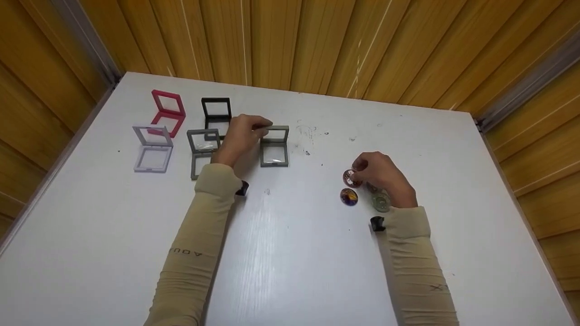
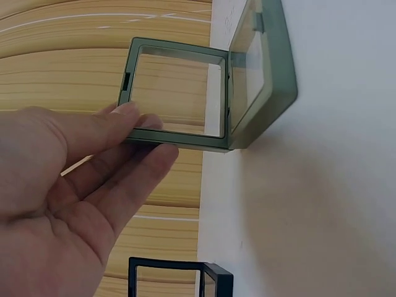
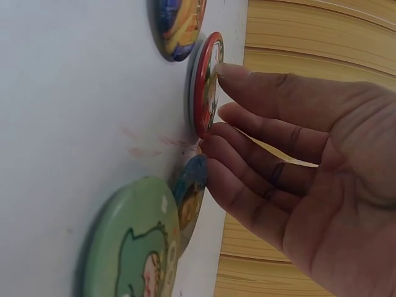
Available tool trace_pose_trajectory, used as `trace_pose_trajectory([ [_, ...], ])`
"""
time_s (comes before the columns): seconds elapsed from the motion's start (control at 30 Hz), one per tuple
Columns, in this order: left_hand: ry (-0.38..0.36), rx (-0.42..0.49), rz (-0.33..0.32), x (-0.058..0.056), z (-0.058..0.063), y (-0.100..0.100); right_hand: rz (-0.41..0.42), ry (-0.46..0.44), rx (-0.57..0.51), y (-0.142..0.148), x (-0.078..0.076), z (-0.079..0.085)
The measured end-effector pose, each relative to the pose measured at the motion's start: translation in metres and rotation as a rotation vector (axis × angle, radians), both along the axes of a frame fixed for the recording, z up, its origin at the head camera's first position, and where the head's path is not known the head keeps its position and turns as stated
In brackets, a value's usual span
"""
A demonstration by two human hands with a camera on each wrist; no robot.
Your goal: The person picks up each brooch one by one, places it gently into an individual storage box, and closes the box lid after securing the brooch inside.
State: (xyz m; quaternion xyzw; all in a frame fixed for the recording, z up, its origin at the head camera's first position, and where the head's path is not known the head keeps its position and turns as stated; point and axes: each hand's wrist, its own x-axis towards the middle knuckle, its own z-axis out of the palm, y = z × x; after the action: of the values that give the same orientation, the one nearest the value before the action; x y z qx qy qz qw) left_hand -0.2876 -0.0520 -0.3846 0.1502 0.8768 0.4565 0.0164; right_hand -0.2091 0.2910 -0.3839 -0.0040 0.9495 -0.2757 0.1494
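Note:
My left hand (image 1: 240,138) pinches the raised half of a green hinged display frame (image 2: 179,139) between thumb and fingers. Its lower half lies on the table, and clear film spans the windows. In the head view a black hinged frame (image 1: 216,102) and a grey one (image 1: 204,132) stand beside this hand, partly covered by it. My right hand (image 1: 380,172) reaches over a red-rimmed round badge (image 3: 203,86); the thumb tip is on its face and other fingertips are at its edge. The badge lies on the table. A green badge (image 3: 133,241) and a blue-and-brown badge (image 3: 192,192) lie beneath the hand.
A purple-and-yellow badge (image 1: 349,197) lies close to the red-rimmed one. At the far left stand a red frame (image 1: 168,111) and a pale lavender frame (image 1: 153,158), both propped open. Wood-patterned panels (image 1: 312,45) border the white table (image 1: 294,253).

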Motion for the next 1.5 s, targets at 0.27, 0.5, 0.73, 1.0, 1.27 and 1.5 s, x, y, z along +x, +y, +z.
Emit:
trace_pose_trajectory([
  [0.27, 0.002, 0.006, -0.007, 0.004, -0.002, 0.003, 0.003, -0.014, -0.022, 0.001, 0.0, 0.0],
  [0.5, 0.041, -0.003, -0.012, 0.004, -0.006, 0.006, -0.006, -0.033, -0.041, -0.002, -0.002, -0.004],
  [0.73, 0.063, -0.031, -0.006, 0.007, -0.009, 0.007, -0.006, -0.031, -0.06, -0.001, -0.003, -0.009],
  [1.0, 0.106, -0.01, 0.023, 0.011, -0.02, 0.009, -0.009, -0.043, -0.118, 0.006, -0.001, -0.012],
  [1.27, 0.12, 0.011, 0.018, 0.015, -0.021, 0.003, -0.062, -0.03, -0.165, 0.004, -0.001, -0.01],
  [1.5, 0.112, 0.011, 0.018, 0.017, -0.02, 0.002, -0.11, -0.031, -0.193, 0.003, -0.003, -0.006],
])
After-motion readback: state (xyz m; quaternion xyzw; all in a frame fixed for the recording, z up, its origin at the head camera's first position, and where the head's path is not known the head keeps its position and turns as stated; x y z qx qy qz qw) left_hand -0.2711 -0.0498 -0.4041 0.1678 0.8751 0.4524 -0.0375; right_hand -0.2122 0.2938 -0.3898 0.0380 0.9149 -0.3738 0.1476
